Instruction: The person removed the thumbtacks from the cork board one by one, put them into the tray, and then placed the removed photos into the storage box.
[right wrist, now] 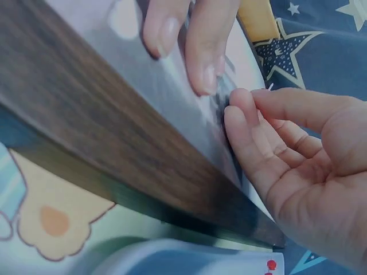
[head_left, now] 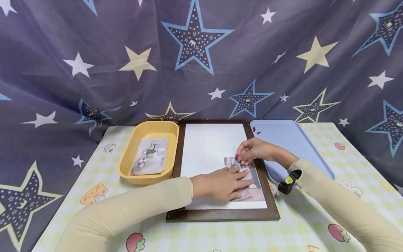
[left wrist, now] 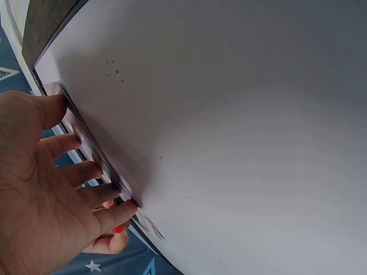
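Note:
A photo print (head_left: 255, 193) lies on the lower right of a white board (head_left: 209, 143) with a dark wooden frame. My left hand (head_left: 225, 183) rests on the photo with straight, spread fingers, holding it flat against the board. Near the photo's top edge, my right hand (head_left: 256, 149) pinches a small red push pin (left wrist: 118, 229) between thumb and fingertips. In the right wrist view the pin's thin needle (right wrist: 270, 87) sticks out past the fingers, pointing away from the board. The pinching fingertips are close beside the left hand's fingers.
Left of the board stands a yellow tub (head_left: 126, 164) with several photo prints (head_left: 149, 155) in it. A blue tray (head_left: 283, 134) lies to the right, with small red push pins (head_left: 254, 129) in its far left corner. A starred curtain (head_left: 195, 87) hangs behind the table.

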Motion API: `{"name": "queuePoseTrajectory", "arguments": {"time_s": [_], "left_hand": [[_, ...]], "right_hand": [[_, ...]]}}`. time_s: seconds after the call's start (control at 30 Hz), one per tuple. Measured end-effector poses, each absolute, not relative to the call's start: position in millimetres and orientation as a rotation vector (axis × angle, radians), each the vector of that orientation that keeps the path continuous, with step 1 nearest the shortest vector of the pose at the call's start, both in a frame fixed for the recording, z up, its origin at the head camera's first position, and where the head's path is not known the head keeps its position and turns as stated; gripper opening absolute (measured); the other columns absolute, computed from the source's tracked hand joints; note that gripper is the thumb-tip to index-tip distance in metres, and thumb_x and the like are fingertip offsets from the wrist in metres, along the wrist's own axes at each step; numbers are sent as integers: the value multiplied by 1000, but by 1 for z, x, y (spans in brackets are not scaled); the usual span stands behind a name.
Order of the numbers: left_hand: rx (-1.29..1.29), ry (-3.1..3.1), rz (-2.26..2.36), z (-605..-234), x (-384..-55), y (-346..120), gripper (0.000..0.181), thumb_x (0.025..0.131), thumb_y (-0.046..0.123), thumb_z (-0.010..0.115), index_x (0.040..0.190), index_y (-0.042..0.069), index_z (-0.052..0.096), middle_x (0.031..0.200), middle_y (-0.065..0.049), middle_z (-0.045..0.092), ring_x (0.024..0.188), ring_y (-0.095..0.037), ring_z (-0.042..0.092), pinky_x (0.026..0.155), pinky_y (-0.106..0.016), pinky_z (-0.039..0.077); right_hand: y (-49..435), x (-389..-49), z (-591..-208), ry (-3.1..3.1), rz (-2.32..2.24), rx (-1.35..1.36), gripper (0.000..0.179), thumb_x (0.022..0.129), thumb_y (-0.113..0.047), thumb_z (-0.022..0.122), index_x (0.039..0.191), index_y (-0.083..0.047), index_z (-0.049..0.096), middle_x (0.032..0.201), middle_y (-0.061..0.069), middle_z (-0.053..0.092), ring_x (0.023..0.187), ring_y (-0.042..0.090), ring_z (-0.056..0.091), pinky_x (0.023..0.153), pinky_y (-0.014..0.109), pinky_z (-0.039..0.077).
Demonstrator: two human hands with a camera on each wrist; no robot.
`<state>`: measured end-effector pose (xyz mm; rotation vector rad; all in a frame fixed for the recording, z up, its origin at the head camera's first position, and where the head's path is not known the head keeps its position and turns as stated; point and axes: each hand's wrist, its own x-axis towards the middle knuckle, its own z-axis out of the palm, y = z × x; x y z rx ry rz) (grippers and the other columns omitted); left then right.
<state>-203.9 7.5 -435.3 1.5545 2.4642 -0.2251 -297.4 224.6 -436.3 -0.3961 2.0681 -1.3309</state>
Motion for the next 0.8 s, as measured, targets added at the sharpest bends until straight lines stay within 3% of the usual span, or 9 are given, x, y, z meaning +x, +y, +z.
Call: {"name": "queuePoseTrajectory", "arguments": {"time_s": [0.5, 0.8], "left_hand": [[1565, 2477, -237, -437, -203, 6, 56, 110, 42, 37, 163, 28, 26, 171, -5, 21, 157, -30, 24, 123, -48, 34], [1560, 2482, -253, -439, -203, 6, 57, 110, 44, 35, 164, 28, 22, 172, -4, 18, 157, -29, 21, 124, -46, 32]], "right_hand": [[241, -290, -416, 2295, -1361, -407, 26, 94, -4, 68, 112, 14, 64, 93, 11, 77, 77, 19, 72, 74, 33, 62], [271, -296, -410, 2469, -1411, -292, 27, 97, -4, 64, 115, 15, 63, 94, 11, 76, 75, 10, 71, 73, 30, 62]]}}
